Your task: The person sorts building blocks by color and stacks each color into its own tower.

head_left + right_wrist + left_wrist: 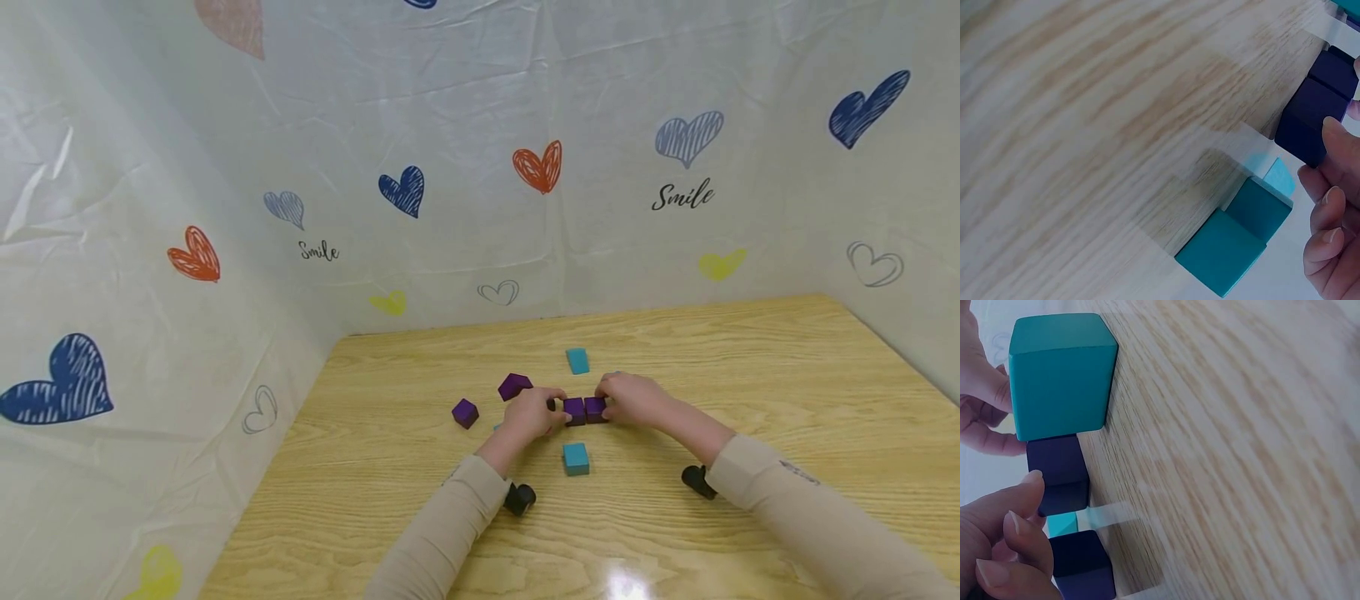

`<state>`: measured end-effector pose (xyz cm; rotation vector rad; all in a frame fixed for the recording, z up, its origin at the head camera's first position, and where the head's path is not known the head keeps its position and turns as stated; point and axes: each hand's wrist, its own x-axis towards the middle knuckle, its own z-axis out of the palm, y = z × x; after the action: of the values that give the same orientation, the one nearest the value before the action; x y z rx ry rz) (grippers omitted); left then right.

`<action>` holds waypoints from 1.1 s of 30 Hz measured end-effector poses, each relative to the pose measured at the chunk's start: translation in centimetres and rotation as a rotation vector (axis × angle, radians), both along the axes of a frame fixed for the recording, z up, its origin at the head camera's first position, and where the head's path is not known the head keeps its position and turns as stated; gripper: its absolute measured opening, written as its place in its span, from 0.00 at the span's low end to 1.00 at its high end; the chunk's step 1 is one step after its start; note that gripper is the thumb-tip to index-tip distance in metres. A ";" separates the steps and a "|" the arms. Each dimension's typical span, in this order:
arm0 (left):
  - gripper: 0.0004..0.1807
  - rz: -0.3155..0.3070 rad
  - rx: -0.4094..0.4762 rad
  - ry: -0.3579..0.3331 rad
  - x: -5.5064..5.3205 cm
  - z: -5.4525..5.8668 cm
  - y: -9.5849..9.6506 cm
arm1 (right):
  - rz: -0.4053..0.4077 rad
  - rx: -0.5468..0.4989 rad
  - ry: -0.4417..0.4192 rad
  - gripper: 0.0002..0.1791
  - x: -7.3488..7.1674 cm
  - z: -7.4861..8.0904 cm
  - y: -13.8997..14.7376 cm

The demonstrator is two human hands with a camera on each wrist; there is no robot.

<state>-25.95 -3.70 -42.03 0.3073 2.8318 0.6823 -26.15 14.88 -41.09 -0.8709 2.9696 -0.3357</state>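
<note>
Two purple blocks stand side by side on the wooden table, close together. My left hand (531, 412) pinches the left purple block (574, 411), its thumb on the near side, as the left wrist view also shows. On the other side, my right hand (636, 400) pinches the right purple block (596, 408); the right wrist view shows its thumb against that block's face. Nearer to me, a teal block (576, 459) sits just in front of the pair. Another dark purple block (1085, 569) is by the curled fingers of my left hand in the left wrist view.
Behind the pair lies a flat teal piece (577, 360). A purple cube (465, 413) and a purple pentagonal block (514, 385) lie to the left. Teal blocks (1219, 250) stand beside my right hand. A white heart-printed sheet (450, 250) borders the table.
</note>
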 end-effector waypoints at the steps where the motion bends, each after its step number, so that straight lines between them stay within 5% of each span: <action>1: 0.17 -0.002 0.000 0.002 0.0 0.0 0.0 | -0.001 0.000 -0.002 0.10 0.0 0.0 -0.1; 33: 0.19 0.026 -0.014 -0.012 -0.1 0.1 0.1 | -0.023 -0.085 -0.034 0.10 0.0 -0.2 -0.5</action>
<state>-26.10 -3.60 -41.98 0.2643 2.8329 0.6675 -26.18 14.35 -41.30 -0.8303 2.9561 -0.4755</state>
